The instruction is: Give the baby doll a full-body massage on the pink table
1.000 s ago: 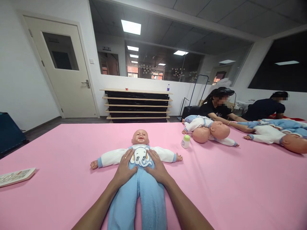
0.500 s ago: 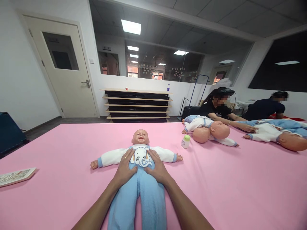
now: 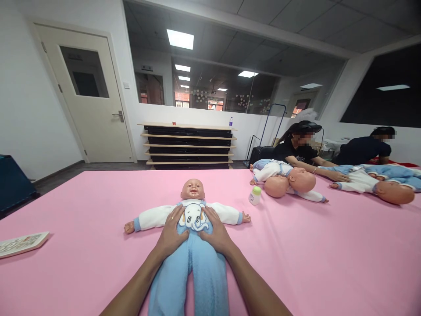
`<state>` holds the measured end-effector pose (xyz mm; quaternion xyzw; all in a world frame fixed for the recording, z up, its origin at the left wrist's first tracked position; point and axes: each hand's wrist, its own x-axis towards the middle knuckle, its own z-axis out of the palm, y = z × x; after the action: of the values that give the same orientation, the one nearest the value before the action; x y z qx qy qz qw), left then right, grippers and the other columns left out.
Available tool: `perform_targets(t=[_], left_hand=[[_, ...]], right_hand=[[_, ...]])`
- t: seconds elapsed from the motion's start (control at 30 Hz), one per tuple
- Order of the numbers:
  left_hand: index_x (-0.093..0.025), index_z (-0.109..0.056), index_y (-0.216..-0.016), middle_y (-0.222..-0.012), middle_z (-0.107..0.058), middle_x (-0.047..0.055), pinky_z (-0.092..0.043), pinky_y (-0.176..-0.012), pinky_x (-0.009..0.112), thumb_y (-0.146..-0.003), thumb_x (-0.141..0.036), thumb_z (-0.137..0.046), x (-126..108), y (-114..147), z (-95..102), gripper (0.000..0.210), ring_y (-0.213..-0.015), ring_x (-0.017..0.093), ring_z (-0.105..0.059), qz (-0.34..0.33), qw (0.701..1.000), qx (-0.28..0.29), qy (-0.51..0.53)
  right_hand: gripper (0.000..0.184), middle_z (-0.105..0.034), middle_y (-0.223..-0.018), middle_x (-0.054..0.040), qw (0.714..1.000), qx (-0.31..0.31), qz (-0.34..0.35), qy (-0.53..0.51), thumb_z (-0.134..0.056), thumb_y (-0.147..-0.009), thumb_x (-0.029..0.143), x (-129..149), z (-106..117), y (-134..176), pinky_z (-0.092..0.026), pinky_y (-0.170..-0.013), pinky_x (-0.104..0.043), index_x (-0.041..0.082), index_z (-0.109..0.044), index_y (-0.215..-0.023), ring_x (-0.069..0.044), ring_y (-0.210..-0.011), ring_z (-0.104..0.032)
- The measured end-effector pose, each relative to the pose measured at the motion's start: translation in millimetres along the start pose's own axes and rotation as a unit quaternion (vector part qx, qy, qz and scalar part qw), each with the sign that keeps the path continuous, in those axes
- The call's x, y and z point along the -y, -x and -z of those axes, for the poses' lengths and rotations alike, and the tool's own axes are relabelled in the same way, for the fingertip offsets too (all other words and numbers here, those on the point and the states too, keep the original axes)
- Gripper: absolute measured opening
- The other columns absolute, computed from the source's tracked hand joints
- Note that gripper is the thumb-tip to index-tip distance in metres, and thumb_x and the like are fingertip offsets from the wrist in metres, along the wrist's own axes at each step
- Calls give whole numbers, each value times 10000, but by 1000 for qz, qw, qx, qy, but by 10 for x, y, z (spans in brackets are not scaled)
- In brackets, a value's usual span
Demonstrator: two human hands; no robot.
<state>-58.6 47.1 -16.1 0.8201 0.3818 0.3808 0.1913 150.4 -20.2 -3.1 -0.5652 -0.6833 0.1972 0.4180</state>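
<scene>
A: Pink surface (image 3: 82,206) fills the foreground; white door, glazed partition and low black shelving at the back of the room.

B: Where's the doll?

A: Baby doll (image 3: 192,210) lies face up at the middle of the surface, arms out sideways, blue legs pointing toward the wearer. White top, elephant bib (image 3: 194,218) on the chest.

B: Hands?

A: Left hand (image 3: 173,235) lies flat on the doll's torso on one side of the bib, right hand (image 3: 215,232) on the other side. Fingers spread and laid on the cloth, thumbs angled in toward the bib. No pinch, no closed grip; nothing is lifted.

B: Any change over the last second?

A: Almost none at the doll. Both hands sit at the same places on the torso, same spread; the doll has not shifted. I judge a held, steady contact, not a stroke under way. The view itself has tipped slightly.

B: Elsewhere?

A: Green-capped bottle (image 3: 255,195) stands upright, near the doll's outstretched arm but apart from it, unmoved. A flat card (image 3: 23,243) lies at the left edge. Two co-workers at the far right handle other dolls (image 3: 289,180); the farthest doll there has shifted a little from a second ago.
</scene>
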Motion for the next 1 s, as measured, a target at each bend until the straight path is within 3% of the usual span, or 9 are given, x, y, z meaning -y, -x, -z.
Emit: perform_targets(t=[0.2,0.4,0.63,0.83,1.0], left_hand=[[-231,-380,-1438,-1537,-330,77,-234,-1185,510,-788,-291,-594,3,-1,-5,687,-1441,261,-258,6,1000,-7,5],[-209,-376,-1439,-1543,-316,80,-212,-1197,492,-716,-168,-567,21,-1,-4,749,-1447,251,-238,-1,1000,4,-4],[-200,-367,-1443,-1538,-321,92,-225,-1191,499,-794,-286,-576,16,2,-20,687,-1439,254,-254,6,1000,0,-10],[-227,-384,-1434,-1533,-335,78,-224,-1189,513,-721,-169,-560,5,2,-12,737,-1442,265,-251,-7,1000,-5,-3],[-219,-387,-1433,-1524,-349,88,-242,-1183,510,-774,-254,-581,-15,-2,-7,688,-1428,265,-283,-1,1000,-10,-4]], right_hand=[[771,-296,-1553,-17,1000,-8,1,3,-640,-760,285,-14,-26,-5,-148,-1210,-501,290,-341,-1471,-241,-1469,-180],[870,-287,-1557,-19,1000,3,-4,-1,-677,-676,201,41,7,15,-146,-1212,-490,295,-339,-1471,-249,-1471,-171],[778,-307,-1549,-29,1000,-9,2,-2,-650,-748,270,30,-5,6,-153,-1205,-514,290,-350,-1466,-251,-1467,-188],[864,-294,-1554,-18,1000,-4,0,1,-667,-682,201,35,4,13,-155,-1211,-492,300,-334,-1473,-247,-1468,-181],[772,-318,-1543,-20,1000,-13,8,-2,-643,-748,267,13,-11,2,-155,-1203,-528,302,-353,-1463,-254,-1464,-197]])
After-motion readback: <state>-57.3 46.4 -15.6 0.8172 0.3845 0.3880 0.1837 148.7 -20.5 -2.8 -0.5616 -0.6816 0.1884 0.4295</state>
